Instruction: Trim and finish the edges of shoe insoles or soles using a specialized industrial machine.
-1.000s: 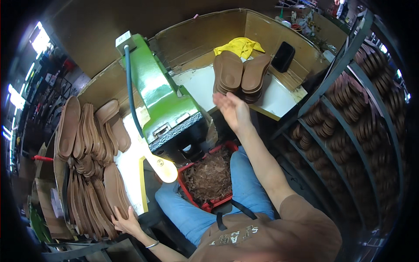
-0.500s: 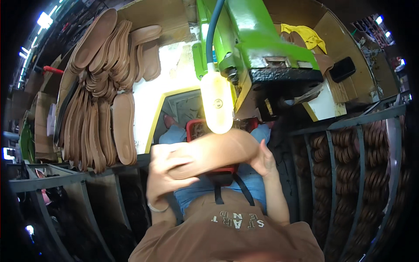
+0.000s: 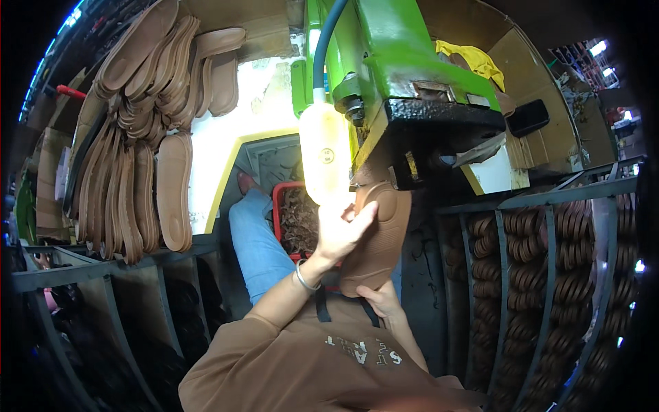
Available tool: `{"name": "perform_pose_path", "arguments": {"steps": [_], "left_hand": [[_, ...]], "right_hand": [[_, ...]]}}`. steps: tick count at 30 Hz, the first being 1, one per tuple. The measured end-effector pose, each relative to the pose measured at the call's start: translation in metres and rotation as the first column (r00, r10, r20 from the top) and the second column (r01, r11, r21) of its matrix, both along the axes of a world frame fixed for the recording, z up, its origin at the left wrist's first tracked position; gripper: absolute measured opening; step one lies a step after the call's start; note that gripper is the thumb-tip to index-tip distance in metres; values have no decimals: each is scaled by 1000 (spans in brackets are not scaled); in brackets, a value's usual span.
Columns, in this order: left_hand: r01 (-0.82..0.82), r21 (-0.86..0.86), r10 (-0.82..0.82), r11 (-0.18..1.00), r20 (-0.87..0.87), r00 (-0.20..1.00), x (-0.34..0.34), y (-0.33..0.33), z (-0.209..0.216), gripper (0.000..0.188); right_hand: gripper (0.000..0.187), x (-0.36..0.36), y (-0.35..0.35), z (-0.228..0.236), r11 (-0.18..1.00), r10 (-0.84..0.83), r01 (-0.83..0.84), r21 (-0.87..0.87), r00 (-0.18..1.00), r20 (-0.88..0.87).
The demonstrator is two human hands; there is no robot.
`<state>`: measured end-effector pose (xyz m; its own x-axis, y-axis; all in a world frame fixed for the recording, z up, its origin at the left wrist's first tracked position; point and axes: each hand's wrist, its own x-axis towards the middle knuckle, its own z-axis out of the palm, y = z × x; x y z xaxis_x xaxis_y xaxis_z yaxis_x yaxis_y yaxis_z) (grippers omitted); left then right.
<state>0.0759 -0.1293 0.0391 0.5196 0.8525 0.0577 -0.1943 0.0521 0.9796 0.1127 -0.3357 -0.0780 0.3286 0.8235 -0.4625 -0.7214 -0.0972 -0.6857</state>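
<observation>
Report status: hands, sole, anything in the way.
Left hand and right hand both on brown sole. Sole's far end by green machine. Lit lamp close to left hand.

Looks matt and faintly embossed on the sole [image 3: 377, 244], glossy and painted on the machine [image 3: 395, 41], like shiny metal on the bracelet [image 3: 300, 276], matt cloth on the rag [image 3: 483, 64], dull cardboard on the box [image 3: 268, 31].

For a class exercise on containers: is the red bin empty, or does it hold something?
Not empty: brown scraps lie inside the red bin. How full it is, I cannot tell.
</observation>
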Motion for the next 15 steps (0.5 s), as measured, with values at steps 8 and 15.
{"name": "perform_pose_path", "arguments": {"steps": [8, 15], "left_hand": [[10, -214, -8, 977, 7, 1000, -27, -8, -19, 11], [119, -43, -117, 992, 55, 992, -24, 5, -27, 41]], "right_hand": [[52, 40, -37, 24, 987, -158, 158, 9, 978, 138], [42, 124, -2, 74, 903, -424, 415, 108, 827, 368]]}}
